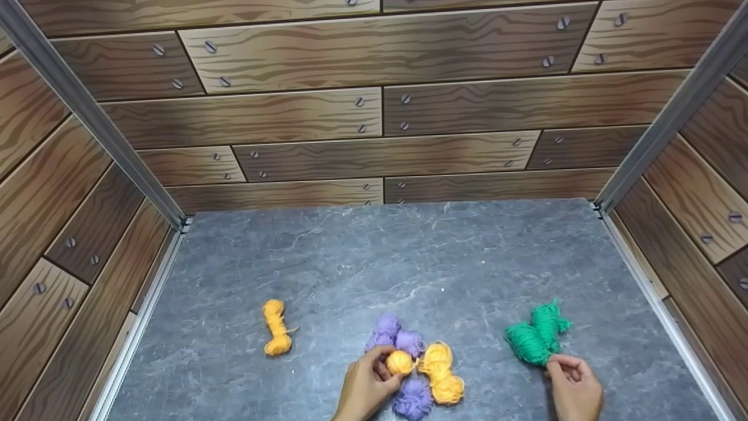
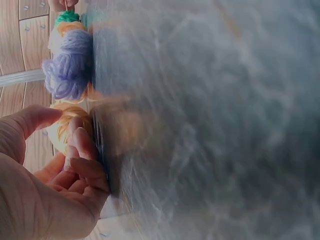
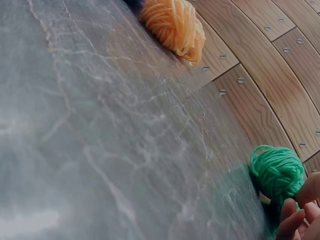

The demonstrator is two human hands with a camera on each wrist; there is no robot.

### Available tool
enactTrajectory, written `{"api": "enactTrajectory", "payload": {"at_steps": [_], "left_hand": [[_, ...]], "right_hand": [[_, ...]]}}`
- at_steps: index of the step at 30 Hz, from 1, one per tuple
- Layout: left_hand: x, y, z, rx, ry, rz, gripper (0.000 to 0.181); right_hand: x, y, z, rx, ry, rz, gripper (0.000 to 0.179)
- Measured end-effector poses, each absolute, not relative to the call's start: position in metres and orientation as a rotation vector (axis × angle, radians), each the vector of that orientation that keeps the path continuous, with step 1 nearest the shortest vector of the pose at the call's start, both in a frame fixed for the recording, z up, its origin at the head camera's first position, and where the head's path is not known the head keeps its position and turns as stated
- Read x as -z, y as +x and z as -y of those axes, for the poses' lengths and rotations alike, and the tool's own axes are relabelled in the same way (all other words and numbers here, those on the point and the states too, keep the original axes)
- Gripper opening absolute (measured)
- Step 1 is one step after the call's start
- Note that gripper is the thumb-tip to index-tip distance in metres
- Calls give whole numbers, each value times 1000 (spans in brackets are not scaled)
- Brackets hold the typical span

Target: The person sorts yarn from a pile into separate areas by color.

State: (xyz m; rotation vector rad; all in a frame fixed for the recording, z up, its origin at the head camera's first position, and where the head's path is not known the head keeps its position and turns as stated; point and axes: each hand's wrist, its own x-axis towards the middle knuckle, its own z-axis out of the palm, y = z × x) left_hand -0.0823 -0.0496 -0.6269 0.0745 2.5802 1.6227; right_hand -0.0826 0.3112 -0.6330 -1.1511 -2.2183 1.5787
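My left hand [image 1: 368,383] holds a small orange-yellow bundle of yarn [image 1: 400,362] between thumb and fingers, low over the table. Purple yarn bundles [image 1: 384,332] sit just beyond that hand, and another purple yarn bundle [image 1: 412,399] lies on the near side. To its right is a waisted orange-yellow yarn bundle [image 1: 447,387]. Over on the right, my right hand [image 1: 575,389] pinches the near end of the green yarn [image 1: 530,342], which spreads into two thick lobes. In the right wrist view the green yarn [image 3: 277,172] meets the thumb and fingertips.
A separate orange-yellow yarn bundle [image 1: 277,328], narrow in the middle, lies at the left of the grey marbled table [image 1: 327,251]. Wood-patterned walls [image 1: 380,114] enclose the back and both sides, with metal posts [image 1: 660,123] at the corners.
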Motion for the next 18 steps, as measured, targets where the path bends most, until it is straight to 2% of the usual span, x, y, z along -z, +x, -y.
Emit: {"api": "enactTrajectory", "payload": {"at_steps": [18], "left_hand": [[627,-80,51,-1658,40,-2544,35]], "right_hand": [[630,-80,-316,-1589,-1189,2306,36]]}}
